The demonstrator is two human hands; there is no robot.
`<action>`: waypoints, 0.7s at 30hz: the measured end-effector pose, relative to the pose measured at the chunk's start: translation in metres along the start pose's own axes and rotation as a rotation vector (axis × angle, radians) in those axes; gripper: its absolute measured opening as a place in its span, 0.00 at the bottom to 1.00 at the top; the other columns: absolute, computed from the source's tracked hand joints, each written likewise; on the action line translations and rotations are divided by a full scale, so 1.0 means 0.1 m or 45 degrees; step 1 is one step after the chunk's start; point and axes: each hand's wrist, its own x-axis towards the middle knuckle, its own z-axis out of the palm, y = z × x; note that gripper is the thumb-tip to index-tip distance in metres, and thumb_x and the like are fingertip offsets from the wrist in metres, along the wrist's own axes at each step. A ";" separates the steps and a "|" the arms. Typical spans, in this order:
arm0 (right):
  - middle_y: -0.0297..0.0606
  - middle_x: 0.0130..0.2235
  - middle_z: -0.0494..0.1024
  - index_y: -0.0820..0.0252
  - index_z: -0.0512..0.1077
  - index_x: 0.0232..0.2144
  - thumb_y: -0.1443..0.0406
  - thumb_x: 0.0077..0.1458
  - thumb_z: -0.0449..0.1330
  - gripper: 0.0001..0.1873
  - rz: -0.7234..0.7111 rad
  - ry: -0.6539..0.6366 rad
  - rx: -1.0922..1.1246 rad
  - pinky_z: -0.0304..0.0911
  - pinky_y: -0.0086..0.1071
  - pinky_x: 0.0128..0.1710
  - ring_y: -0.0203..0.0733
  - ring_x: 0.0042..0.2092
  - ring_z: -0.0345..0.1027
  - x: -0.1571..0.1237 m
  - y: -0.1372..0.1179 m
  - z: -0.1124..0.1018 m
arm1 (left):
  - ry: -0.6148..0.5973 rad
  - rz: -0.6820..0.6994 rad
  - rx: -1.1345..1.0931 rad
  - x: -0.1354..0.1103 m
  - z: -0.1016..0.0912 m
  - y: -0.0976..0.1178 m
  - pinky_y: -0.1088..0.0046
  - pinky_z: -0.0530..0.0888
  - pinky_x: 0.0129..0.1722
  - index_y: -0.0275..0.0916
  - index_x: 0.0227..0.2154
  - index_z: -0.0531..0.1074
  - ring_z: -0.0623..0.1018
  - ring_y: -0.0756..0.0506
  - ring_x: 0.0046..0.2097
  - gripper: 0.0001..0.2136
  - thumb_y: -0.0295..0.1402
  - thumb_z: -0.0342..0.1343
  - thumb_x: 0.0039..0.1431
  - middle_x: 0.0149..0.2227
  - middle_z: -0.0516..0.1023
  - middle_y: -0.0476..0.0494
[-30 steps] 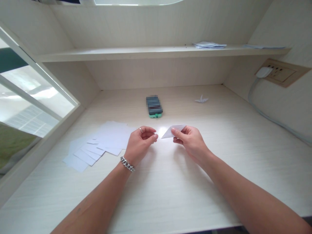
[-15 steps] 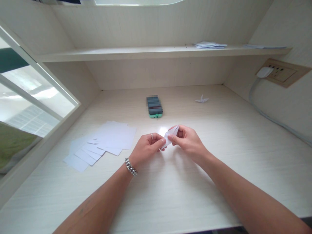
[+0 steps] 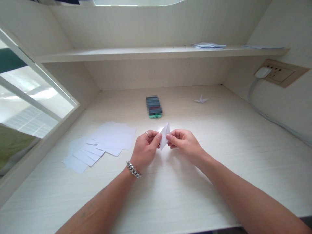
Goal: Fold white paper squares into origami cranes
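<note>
A small folded piece of white paper (image 3: 165, 136) is held between my two hands, its pointed tip upward and another point down. My left hand (image 3: 146, 147), with a ring and a chain bracelet, pinches its left edge between thumb and fingers. On the opposite edge, the thumb and fingers of my right hand (image 3: 185, 142) are closed. The fingertips behind the paper are partly hidden. Beyond my right hand, a folded paper crane (image 3: 201, 99) sits on the white desk (image 3: 185, 191).
Several loose white sheets (image 3: 117, 135) lie spread at the left. A dark phone-like object (image 3: 154, 106), blurred out, with a green edge, lies behind my hands. Folded papers (image 3: 209, 45) rest on the shelf (image 3: 122, 54). A white plug (image 3: 263, 72) with a cable sits in the right wall's socket.
The folded paper has turned more upright, its tip swinging from upper right to nearly straight up. My right hand has shifted its grip lower along the edge; my left hand has moved slightly left.
</note>
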 end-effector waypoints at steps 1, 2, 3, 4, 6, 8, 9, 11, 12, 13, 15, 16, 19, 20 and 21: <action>0.36 0.26 0.73 0.62 0.71 0.25 0.55 0.53 0.61 0.15 -0.030 0.006 -0.060 0.62 0.32 0.31 0.37 0.28 0.66 0.00 0.00 -0.02 | -0.024 -0.013 -0.011 0.00 0.00 0.00 0.76 0.70 0.28 0.35 0.25 0.73 0.73 0.50 0.26 0.10 0.38 0.59 0.55 0.23 0.75 0.48; 0.35 0.25 0.72 0.61 0.70 0.25 0.56 0.53 0.61 0.14 -0.067 0.007 -0.136 0.61 0.32 0.30 0.36 0.28 0.65 0.00 0.01 -0.04 | -0.057 -0.028 -0.018 0.00 0.00 -0.01 0.76 0.70 0.28 0.35 0.25 0.73 0.74 0.50 0.26 0.10 0.37 0.59 0.55 0.23 0.75 0.48; 0.34 0.25 0.72 0.61 0.70 0.24 0.57 0.53 0.61 0.14 -0.102 0.003 -0.217 0.59 0.31 0.29 0.36 0.27 0.64 0.00 0.00 -0.07 | -0.095 -0.042 -0.022 0.00 0.00 -0.01 0.76 0.71 0.28 0.35 0.25 0.73 0.73 0.51 0.26 0.10 0.36 0.60 0.54 0.22 0.75 0.48; 0.34 0.24 0.71 0.61 0.69 0.23 0.58 0.53 0.61 0.13 -0.124 -0.017 -0.287 0.58 0.30 0.28 0.35 0.27 0.63 0.00 0.00 -0.09 | -0.132 -0.053 -0.025 0.00 0.00 0.00 0.76 0.70 0.28 0.35 0.24 0.73 0.73 0.51 0.26 0.09 0.36 0.61 0.53 0.22 0.75 0.49; 0.34 0.24 0.72 0.61 0.70 0.23 0.58 0.53 0.61 0.13 -0.140 -0.055 -0.321 0.57 0.30 0.27 0.36 0.27 0.63 0.00 0.00 -0.11 | -0.177 -0.055 -0.035 0.00 0.00 0.00 0.77 0.70 0.27 0.35 0.24 0.73 0.73 0.51 0.25 0.09 0.36 0.62 0.52 0.22 0.75 0.49; 0.34 0.25 0.73 0.61 0.72 0.24 0.57 0.54 0.61 0.14 -0.118 -0.058 -0.241 0.58 0.30 0.28 0.36 0.28 0.64 0.00 0.00 -0.10 | -0.169 -0.044 -0.039 0.01 0.00 0.00 0.77 0.70 0.27 0.35 0.24 0.73 0.73 0.52 0.25 0.09 0.36 0.62 0.52 0.22 0.75 0.49; 0.35 0.25 0.73 0.62 0.72 0.25 0.56 0.54 0.61 0.15 -0.103 -0.043 -0.187 0.59 0.31 0.28 0.37 0.28 0.65 0.01 0.00 -0.09 | -0.154 -0.042 -0.040 0.01 0.00 -0.01 0.77 0.71 0.27 0.35 0.25 0.74 0.74 0.51 0.26 0.09 0.36 0.61 0.53 0.23 0.76 0.49; 0.36 0.26 0.74 0.62 0.73 0.26 0.54 0.55 0.60 0.16 -0.092 0.001 -0.119 0.61 0.31 0.29 0.38 0.29 0.66 0.01 0.02 -0.07 | -0.136 -0.045 -0.041 0.02 0.00 -0.02 0.76 0.71 0.29 0.34 0.26 0.75 0.75 0.51 0.27 0.09 0.37 0.61 0.53 0.24 0.77 0.47; 0.37 0.26 0.75 0.62 0.73 0.27 0.54 0.55 0.60 0.16 -0.103 0.024 -0.112 0.61 0.31 0.29 0.38 0.29 0.66 0.01 0.02 -0.06 | -0.142 -0.051 -0.047 0.02 0.00 -0.02 0.76 0.71 0.29 0.34 0.27 0.75 0.75 0.51 0.27 0.09 0.37 0.61 0.53 0.24 0.77 0.47; 0.37 0.27 0.75 0.63 0.73 0.27 0.54 0.55 0.60 0.16 -0.122 0.041 -0.114 0.61 0.32 0.29 0.39 0.29 0.67 0.01 0.03 -0.05 | -0.158 -0.059 -0.058 0.02 0.00 -0.03 0.76 0.71 0.29 0.34 0.27 0.75 0.75 0.50 0.27 0.09 0.36 0.62 0.53 0.24 0.77 0.47; 0.37 0.27 0.76 0.63 0.73 0.27 0.54 0.56 0.59 0.17 -0.159 0.064 -0.100 0.61 0.32 0.30 0.38 0.29 0.67 0.00 0.03 -0.04 | -0.195 -0.068 -0.084 0.01 0.00 -0.02 0.76 0.71 0.28 0.34 0.27 0.75 0.74 0.51 0.26 0.08 0.35 0.63 0.52 0.23 0.77 0.47; 0.37 0.27 0.76 0.63 0.74 0.28 0.54 0.56 0.59 0.17 -0.170 0.068 -0.077 0.61 0.31 0.30 0.38 0.29 0.67 0.00 0.03 -0.04 | -0.195 -0.065 -0.091 0.01 0.00 -0.02 0.77 0.70 0.28 0.35 0.26 0.75 0.74 0.51 0.26 0.08 0.35 0.63 0.52 0.23 0.77 0.48; 0.36 0.29 0.77 0.62 0.74 0.30 0.53 0.57 0.59 0.17 -0.206 0.019 -0.031 0.62 0.31 0.32 0.38 0.31 0.68 -0.01 0.00 -0.02 | -0.122 -0.029 -0.089 0.00 -0.01 0.00 0.77 0.70 0.28 0.35 0.25 0.76 0.73 0.52 0.26 0.08 0.34 0.63 0.52 0.22 0.77 0.48; 0.36 0.30 0.77 0.62 0.74 0.30 0.54 0.57 0.59 0.16 -0.220 0.003 -0.051 0.62 0.31 0.33 0.38 0.32 0.69 -0.02 -0.01 -0.02 | -0.099 -0.020 -0.089 0.00 -0.01 0.01 0.77 0.70 0.28 0.35 0.25 0.76 0.73 0.52 0.26 0.08 0.35 0.63 0.52 0.23 0.77 0.48; 0.36 0.31 0.77 0.62 0.74 0.30 0.55 0.56 0.60 0.14 -0.232 -0.007 -0.089 0.62 0.31 0.33 0.39 0.33 0.69 -0.03 -0.02 -0.01 | -0.090 -0.016 -0.091 0.00 -0.02 0.01 0.77 0.70 0.29 0.35 0.25 0.76 0.73 0.52 0.26 0.08 0.35 0.64 0.52 0.23 0.77 0.48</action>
